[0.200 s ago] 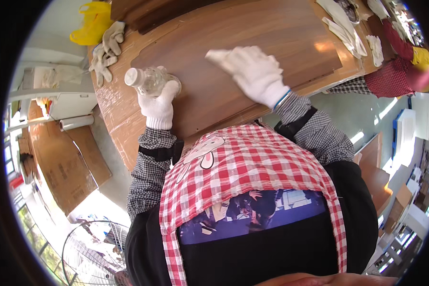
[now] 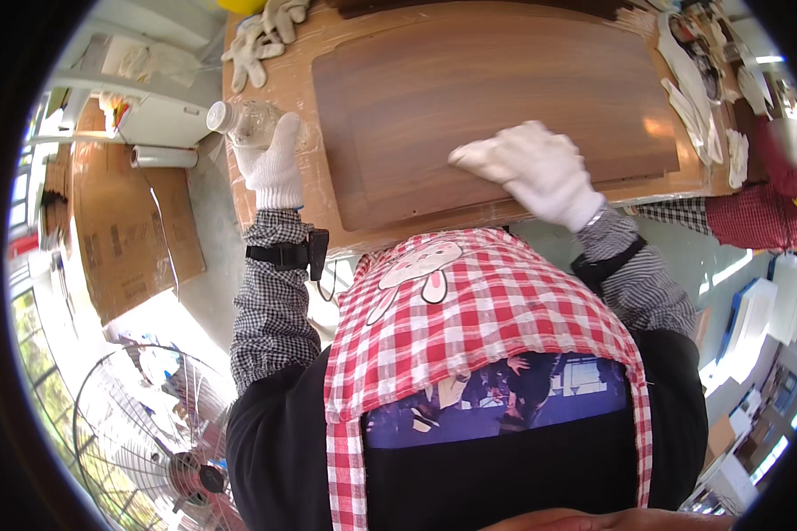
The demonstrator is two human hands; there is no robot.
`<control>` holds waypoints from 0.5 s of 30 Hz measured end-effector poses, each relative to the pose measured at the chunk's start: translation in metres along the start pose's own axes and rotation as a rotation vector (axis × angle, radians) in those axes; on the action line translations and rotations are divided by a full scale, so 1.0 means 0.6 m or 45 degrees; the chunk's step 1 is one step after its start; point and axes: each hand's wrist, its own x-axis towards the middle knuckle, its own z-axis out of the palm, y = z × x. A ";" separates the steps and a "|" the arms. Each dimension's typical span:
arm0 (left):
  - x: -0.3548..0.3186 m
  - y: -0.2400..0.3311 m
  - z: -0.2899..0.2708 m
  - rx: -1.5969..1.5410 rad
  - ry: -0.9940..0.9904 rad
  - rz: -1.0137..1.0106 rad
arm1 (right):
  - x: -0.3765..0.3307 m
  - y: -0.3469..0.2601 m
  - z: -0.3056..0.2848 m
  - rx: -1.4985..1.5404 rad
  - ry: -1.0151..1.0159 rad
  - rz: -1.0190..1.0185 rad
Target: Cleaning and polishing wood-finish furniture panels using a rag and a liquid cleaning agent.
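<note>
The left hand (image 2: 273,164), in a white glove, is wrapped around a clear plastic bottle (image 2: 243,119) lying tilted at the left edge of the counter (image 2: 266,199), its cap pointing left. The right hand (image 2: 533,170), also gloved, rests fingers together and nearly flat on the dark wooden panel (image 2: 487,97), seemingly pressing a white cloth, though cloth and glove are hard to tell apart. Spare white gloves (image 2: 261,40) lie beyond the bottle.
</note>
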 end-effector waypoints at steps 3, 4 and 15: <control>-0.001 -0.005 -0.064 0.047 0.174 -0.071 | -0.051 0.125 -0.030 -0.123 0.284 0.526; -0.008 -0.009 -0.080 0.048 0.151 -0.034 | -0.051 0.156 -0.039 0.191 0.375 0.945; -0.054 -0.028 -0.104 0.263 0.328 -0.253 | 0.287 -0.112 0.036 -0.019 -0.217 -0.027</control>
